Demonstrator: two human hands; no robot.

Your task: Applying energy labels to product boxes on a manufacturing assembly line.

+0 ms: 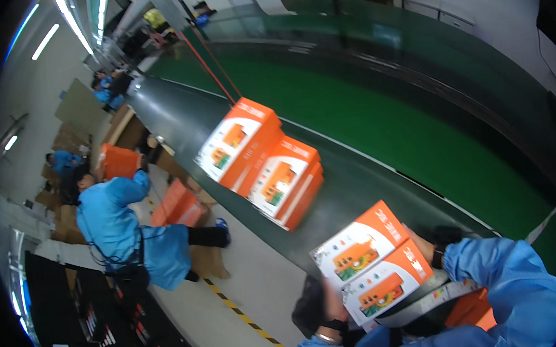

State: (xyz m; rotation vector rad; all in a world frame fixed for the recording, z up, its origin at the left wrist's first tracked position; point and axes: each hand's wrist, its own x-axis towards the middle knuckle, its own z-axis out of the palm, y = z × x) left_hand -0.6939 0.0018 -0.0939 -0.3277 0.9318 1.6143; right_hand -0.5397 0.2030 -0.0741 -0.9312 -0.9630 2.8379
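Note:
Two orange-and-white cardboard boxes [373, 264], side by side with product pictures on top, are held between my hands at the lower right. My left hand [333, 304] presses against their left side, its fingers partly hidden and blurred. At the far right end, my right hand [420, 243] grips the boxes, with most fingers out of sight behind them. Beyond them, stacks of the same kind of box [281, 176] rest on the dark conveyor belt [184, 119].
A green belt [333, 122] runs along the right, past a metal edge. To the left, a person in a blue coat [113, 214] holds an orange box [119, 161]. Black crates [99, 321] stand at lower left. Yellow-and-black tape [241, 319] marks the floor. Red cords [209, 67] hang by the stacks.

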